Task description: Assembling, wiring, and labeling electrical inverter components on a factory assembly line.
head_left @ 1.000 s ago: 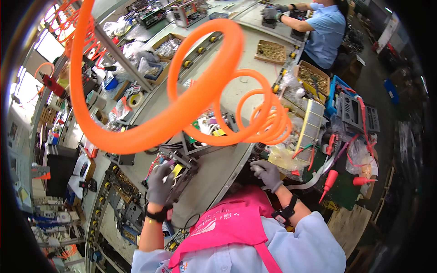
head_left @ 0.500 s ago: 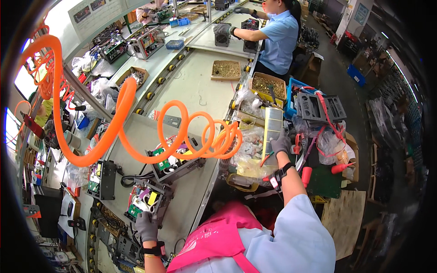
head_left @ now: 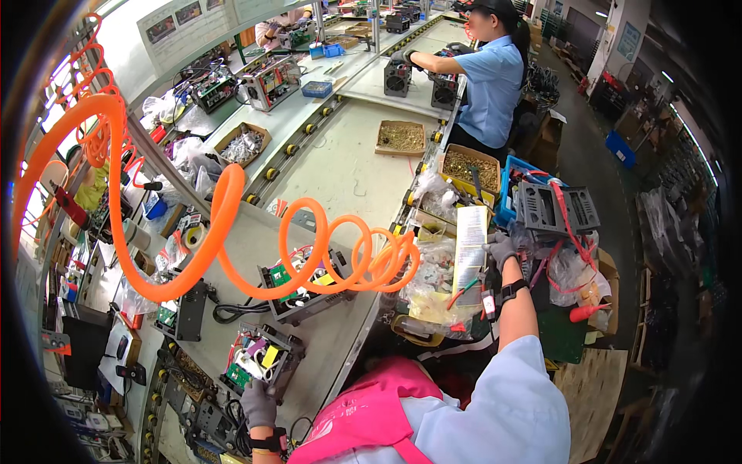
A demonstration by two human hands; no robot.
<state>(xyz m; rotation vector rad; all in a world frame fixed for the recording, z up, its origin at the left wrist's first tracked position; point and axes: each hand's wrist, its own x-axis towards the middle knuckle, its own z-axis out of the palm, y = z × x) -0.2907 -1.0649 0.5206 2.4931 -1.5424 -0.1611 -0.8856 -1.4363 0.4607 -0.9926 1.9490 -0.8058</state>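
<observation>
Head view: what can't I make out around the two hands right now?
All in the head view:
Left hand: its own back hides the palm, so its grip on the nearer open device is unclear.
Right hand: too small to tell whether it holds the pale sheet.
Farther open device: partly covered by the orange coiled hose.
Left forearm: cut off by the lower edge.

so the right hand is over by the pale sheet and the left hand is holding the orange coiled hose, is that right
Not quite: the left hand is not holding the orange coiled hose; the head view shows it at the nearest open electronics unit. The right hand is indeed by the pale sheet.
</observation>
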